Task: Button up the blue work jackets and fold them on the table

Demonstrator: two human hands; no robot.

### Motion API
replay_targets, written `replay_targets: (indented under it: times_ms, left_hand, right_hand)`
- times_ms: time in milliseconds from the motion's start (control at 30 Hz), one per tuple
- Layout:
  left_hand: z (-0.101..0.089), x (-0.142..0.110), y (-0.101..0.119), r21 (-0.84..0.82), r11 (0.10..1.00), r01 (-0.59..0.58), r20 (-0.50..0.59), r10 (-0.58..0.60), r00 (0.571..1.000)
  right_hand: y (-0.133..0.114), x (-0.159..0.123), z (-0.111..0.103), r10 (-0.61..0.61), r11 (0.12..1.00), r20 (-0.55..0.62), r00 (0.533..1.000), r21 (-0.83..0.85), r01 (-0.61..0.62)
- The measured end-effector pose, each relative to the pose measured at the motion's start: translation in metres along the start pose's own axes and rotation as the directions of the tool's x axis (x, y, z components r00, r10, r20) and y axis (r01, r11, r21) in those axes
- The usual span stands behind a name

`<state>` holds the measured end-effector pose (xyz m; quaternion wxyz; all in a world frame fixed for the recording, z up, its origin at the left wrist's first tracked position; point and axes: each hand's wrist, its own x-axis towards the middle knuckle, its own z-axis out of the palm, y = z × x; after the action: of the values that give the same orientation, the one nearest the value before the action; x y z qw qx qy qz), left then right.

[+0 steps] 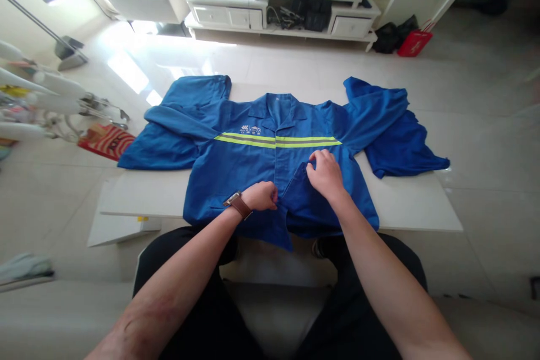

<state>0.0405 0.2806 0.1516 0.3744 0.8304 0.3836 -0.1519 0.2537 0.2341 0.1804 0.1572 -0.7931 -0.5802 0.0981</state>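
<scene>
A blue work jacket (236, 171) lies front up on a white table, its collar at the far side and its sleeves out to both sides. A yellow-and-grey reflective stripe (248, 139) crosses its chest, with a small white logo above it at the left. Low on the front opening, my left hand (262, 197), with a watch at the wrist, is closed on the jacket's edge. My right hand (324, 173) pinches the front flap further up and right, folding its edge back. The fingertips of both hands are partly hidden.
The white table (422, 202) ends just before my knees. More blue cloth (405, 140) lies under both sleeves. A red striped paper bag (105, 143) stands at the left. Beyond the floor is a white TV cabinet (228, 14), with a red bag (415, 43) beside it.
</scene>
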Motion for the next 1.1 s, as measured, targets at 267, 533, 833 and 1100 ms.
replay_targets:
  times_ms: [267,533,833,1100]
  left_hand:
    - [0.002,0.000,-0.009,-0.153,0.987,-0.042,-0.072,0.031,0.997]
    - [0.004,-0.004,-0.005,-0.128,0.992,0.007,-0.073,-0.017,0.997]
    - [0.008,0.001,-0.008,-0.084,0.995,0.062,-0.064,-0.068,0.996]
    - [0.011,0.001,-0.009,-0.071,0.997,0.042,-0.061,-0.046,0.997]
  right_hand:
    - [-0.024,-0.036,0.007,-0.509,0.852,0.519,0.687,0.188,0.489]
    - [-0.022,-0.037,0.014,-0.501,0.851,0.548,0.670,0.174,0.495]
    - [-0.019,-0.031,0.022,-0.510,0.842,0.601,0.616,0.203,0.500]
    - [-0.025,-0.028,0.019,-0.468,0.855,0.640,0.610,0.155,0.495]
